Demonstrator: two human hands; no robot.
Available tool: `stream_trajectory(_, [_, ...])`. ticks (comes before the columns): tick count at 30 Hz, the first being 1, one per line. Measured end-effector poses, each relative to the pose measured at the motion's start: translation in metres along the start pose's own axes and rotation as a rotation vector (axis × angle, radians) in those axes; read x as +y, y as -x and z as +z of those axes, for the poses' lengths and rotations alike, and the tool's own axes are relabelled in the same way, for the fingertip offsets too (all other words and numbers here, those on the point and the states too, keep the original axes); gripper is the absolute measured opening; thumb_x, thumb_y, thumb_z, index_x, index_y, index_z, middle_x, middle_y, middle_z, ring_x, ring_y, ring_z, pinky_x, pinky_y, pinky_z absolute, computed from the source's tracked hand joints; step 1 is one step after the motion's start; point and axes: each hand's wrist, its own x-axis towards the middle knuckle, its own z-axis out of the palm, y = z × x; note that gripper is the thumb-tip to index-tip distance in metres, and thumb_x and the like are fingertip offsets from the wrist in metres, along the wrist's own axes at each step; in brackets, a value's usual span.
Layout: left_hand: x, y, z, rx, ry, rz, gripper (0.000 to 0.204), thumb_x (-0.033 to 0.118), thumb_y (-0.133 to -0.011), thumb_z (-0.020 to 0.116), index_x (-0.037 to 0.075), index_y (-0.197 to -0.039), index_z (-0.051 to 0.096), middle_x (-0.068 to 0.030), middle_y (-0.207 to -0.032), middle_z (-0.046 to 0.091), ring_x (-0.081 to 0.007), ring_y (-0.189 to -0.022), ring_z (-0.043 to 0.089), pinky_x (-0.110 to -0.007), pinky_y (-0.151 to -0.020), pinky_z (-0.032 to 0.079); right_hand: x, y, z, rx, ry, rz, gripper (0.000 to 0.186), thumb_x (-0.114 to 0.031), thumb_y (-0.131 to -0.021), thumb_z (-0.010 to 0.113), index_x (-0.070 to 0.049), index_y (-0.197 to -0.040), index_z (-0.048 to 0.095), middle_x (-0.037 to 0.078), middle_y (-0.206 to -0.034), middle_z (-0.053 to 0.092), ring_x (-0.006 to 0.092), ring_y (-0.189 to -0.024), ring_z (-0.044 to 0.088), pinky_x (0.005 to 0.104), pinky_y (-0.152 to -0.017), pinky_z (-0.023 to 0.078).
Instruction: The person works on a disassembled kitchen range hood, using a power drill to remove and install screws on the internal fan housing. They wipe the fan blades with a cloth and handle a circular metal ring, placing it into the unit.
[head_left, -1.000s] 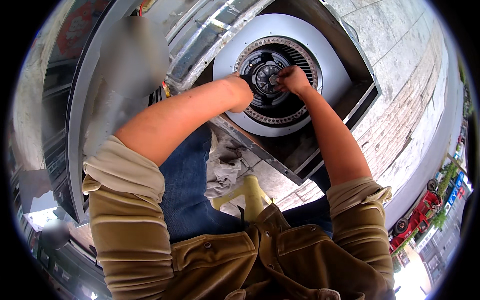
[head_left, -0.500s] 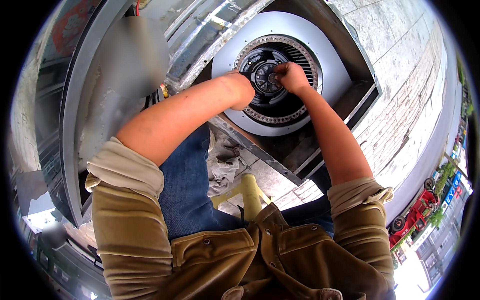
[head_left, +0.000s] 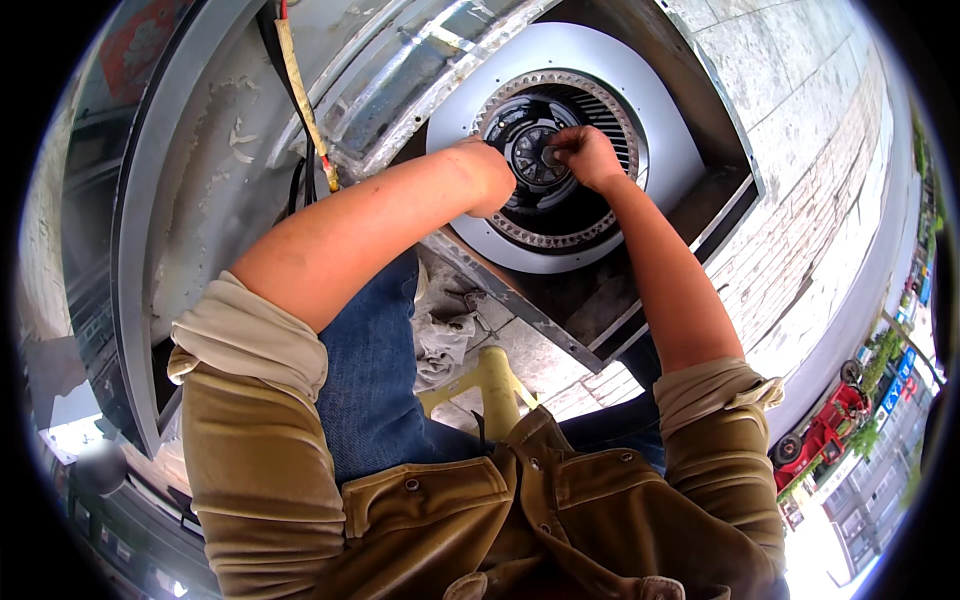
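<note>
Right hand (head_left: 590, 158): bunching almost closed by the fan (head_left: 556, 241), hold unclear.
Left hand (head_left: 488, 180): curling over the fan past the box (head_left: 710, 187)'s left corner, grip hidden.

Left hand's (head_left: 487, 180) fingers are tucked out of sight (so no clue what they're gripping). Right hand (head_left: 592, 158) covers part of the fan hub (head_left: 536, 162). Jacket (head_left: 420, 525) hides the yellow stool's (head_left: 495, 380) near end and gets cropped at the near edge. Some blurry round blob (head_left: 100, 468), near left.
</note>
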Motion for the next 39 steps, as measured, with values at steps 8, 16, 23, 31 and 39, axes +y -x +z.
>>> stream_trajectory(8, [-0.001, 0.001, -0.001, 0.002, -0.001, -0.003, 0.032, 0.029, -0.085, 0.053, 0.005, -0.1, 0.067, -0.0156, -0.102, 0.066, -0.0316, -0.102, 0.06, -0.045, -0.105, 0.031, -0.004, 0.001, -0.002, -0.043, -0.019, 0.111, 0.026, 0.0, -0.073, 0.069, 0.002, -0.099, 0.066, 0.013, -0.084, 0.068, 0.0181, -0.069, 0.066, 0.0302, -0.067, 0.052])
stream_trajectory(16, [0.0, 0.002, -0.003, 0.007, 0.003, 0.006, 0.032, 0.029, -0.085, 0.052, 0.004, -0.1, 0.067, -0.0157, -0.102, 0.066, -0.0313, -0.102, 0.06, -0.044, -0.104, 0.032, -0.001, -0.001, 0.002, -0.043, -0.21, 0.167, 0.024, 0.002, -0.074, 0.068, 0.002, -0.098, 0.066, 0.011, -0.084, 0.068, 0.0154, -0.069, 0.065, 0.0277, -0.064, 0.052])
stream_trajectory(23, [-0.001, 0.001, -0.002, 0.005, 0.01, -0.002, 0.032, 0.028, -0.085, 0.052, 0.004, -0.099, 0.067, -0.0159, -0.102, 0.066, -0.0311, -0.102, 0.06, -0.044, -0.104, 0.032, 0.01, -0.007, 0.005, 0.006, -0.101, 0.083, 0.026, -0.003, -0.069, 0.072, 0.0, -0.094, 0.067, 0.011, -0.086, 0.069, 0.0187, -0.082, 0.065, 0.0281, -0.078, 0.05])
stream_trajectory(31, [0.0, 0.002, -0.004, 0.016, 0.02, 0.001, 0.031, 0.027, -0.084, 0.053, 0.004, -0.098, 0.068, -0.0158, -0.1, 0.066, -0.0311, -0.101, 0.06, -0.044, -0.104, 0.032, 0.001, -0.002, 0.0, -0.052, -0.206, 0.201, 0.02, -0.003, -0.073, 0.072, 0.001, -0.092, 0.067, 0.011, -0.082, 0.068, 0.0162, -0.062, 0.064, 0.0273, -0.061, 0.052])
stream_trajectory(39, [-0.002, 0.0, -0.001, 0.033, 0.025, 0.005, 0.028, 0.024, -0.083, 0.052, 0.004, -0.095, 0.068, -0.0153, -0.099, 0.066, -0.0307, -0.1, 0.06, -0.045, -0.104, 0.032, 0.002, -0.002, 0.006, 0.009, -0.067, 0.028, 0.023, -0.003, -0.072, 0.072, -0.002, -0.094, 0.068, 0.011, -0.084, 0.068, 0.0165, -0.074, 0.066, 0.0289, -0.068, 0.052])
